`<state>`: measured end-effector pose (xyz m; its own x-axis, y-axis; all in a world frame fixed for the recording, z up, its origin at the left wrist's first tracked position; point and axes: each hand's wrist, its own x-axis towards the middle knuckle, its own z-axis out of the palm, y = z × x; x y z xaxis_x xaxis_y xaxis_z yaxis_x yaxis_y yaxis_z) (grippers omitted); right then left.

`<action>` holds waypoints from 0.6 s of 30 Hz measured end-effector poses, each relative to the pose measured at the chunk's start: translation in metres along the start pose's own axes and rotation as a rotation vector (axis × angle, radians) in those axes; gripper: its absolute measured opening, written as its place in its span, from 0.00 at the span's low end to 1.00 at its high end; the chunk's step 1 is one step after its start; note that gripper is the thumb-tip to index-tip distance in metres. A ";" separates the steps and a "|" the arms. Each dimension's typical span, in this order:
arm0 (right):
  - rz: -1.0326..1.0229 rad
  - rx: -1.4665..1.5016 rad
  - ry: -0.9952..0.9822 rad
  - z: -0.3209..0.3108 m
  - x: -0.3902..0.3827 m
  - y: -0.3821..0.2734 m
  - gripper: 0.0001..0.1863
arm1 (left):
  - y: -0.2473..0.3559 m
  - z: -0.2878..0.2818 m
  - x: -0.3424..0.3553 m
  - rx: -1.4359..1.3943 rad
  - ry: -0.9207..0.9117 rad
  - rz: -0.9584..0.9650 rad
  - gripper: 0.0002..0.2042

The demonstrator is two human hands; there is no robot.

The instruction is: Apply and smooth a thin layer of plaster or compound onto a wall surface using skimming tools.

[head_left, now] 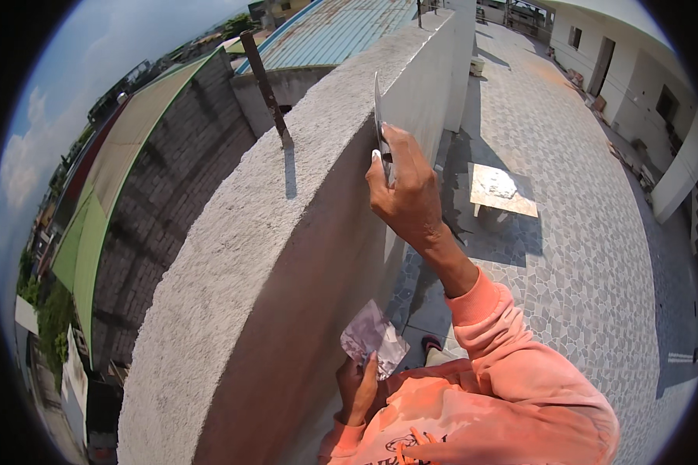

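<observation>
My right hand (407,190) grips a thin flat metal blade tool (378,108), held upright along the top inner edge of a grey plastered wall (217,248). The wall's top is rough and grainy, and its inner face is smoother, partly in shade. Lower down, beside that face, my left hand (358,391) holds a square metal plate (372,337) with its thumb over the near edge. Some pale material seems to be smeared on the plate; I cannot make out what it is.
A dark metal post (265,85) rises from the wall top. Right of the wall, a board with white material (502,198) rests on a low support on the patterned tile floor (582,271). A white building (620,70) lines the right; roofs (322,43) lie left, beyond the wall.
</observation>
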<state>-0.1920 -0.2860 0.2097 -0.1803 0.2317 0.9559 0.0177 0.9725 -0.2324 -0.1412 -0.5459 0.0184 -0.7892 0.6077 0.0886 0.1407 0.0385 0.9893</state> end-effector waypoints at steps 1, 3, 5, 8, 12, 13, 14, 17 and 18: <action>0.001 -0.006 0.003 -0.006 -0.003 -0.004 0.22 | 0.000 0.001 0.000 -0.032 -0.007 -0.018 0.07; 0.056 0.086 -0.012 -0.020 -0.010 -0.012 0.19 | 0.007 0.001 -0.002 -0.041 -0.014 -0.044 0.07; 0.301 0.153 -0.067 -0.042 -0.013 -0.030 0.15 | 0.010 -0.002 -0.003 -0.047 -0.011 -0.077 0.08; 0.718 0.376 -0.125 -0.068 -0.027 -0.019 0.10 | 0.009 0.002 -0.003 -0.153 -0.010 -0.195 0.09; 1.040 0.806 -0.113 -0.101 -0.055 -0.009 0.07 | 0.016 0.004 0.002 -0.328 -0.079 -0.191 0.13; 1.114 0.968 -0.090 -0.103 -0.047 -0.014 0.08 | 0.018 0.005 0.011 -0.376 -0.111 -0.194 0.16; 1.195 1.038 -0.032 -0.105 -0.035 -0.024 0.10 | 0.012 0.009 0.021 -0.475 -0.115 -0.168 0.19; 1.070 0.972 -0.145 -0.133 -0.065 -0.012 0.15 | 0.030 0.024 0.034 -0.826 -0.211 -0.414 0.20; 0.995 0.896 -0.138 -0.138 -0.068 -0.022 0.18 | 0.026 0.028 0.037 -0.956 -0.230 -0.563 0.20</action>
<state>-0.0440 -0.3194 0.1743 -0.5644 0.7688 0.3007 -0.4368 0.0311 -0.8990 -0.1496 -0.5000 0.0442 -0.4529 0.8309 -0.3231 -0.7923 -0.2090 0.5732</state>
